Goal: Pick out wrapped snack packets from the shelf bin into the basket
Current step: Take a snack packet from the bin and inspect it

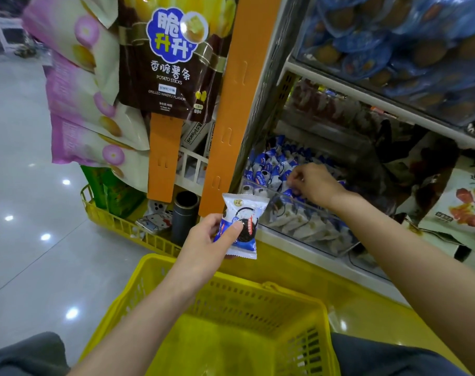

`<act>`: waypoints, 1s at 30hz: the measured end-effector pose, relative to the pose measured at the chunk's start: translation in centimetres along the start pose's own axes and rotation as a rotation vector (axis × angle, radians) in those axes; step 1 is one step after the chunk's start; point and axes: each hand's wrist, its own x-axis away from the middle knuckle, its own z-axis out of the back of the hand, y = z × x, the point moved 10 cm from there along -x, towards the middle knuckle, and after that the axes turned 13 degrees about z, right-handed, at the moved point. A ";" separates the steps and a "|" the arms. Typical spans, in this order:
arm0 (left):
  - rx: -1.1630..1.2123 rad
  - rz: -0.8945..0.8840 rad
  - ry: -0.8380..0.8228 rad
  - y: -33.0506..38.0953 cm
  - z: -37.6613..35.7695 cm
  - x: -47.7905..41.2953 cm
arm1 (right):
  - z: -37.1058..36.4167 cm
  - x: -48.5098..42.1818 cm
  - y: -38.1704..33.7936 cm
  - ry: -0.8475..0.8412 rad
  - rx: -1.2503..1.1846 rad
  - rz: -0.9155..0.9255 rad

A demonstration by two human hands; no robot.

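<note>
My left hand (207, 243) grips a white-and-blue wrapped snack packet (244, 213) printed with a dark cookie, held upright above the far rim of the yellow basket (247, 294). The basket's inside shows no packets. My right hand (313, 183) reaches into the clear shelf bin (298, 226), its fingers curled down among several matching blue-and-white packets (268, 169). Whether those fingers pinch one packet is hidden by the hand.
An orange shelf upright (230, 104) stands just left of the bin. Hanging snack bags (171, 55) sit above the left. A low yellow rack (117, 221) holds a dark cylinder (184, 218). Upper shelves carry blue packs (393, 36). Glossy floor lies to the left.
</note>
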 end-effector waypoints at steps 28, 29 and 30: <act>0.135 -0.065 0.030 0.8 0.5 0.9 | 8.3 6.9 -5.6 0.506 -0.242 0.203; 0.129 -0.079 0.031 0.9 0.5 1.0 | 7.5 7.8 -6.8 0.464 -0.273 0.234; 0.121 -0.094 0.033 1.0 0.5 1.2 | 6.4 8.7 -7.8 0.404 -0.300 0.247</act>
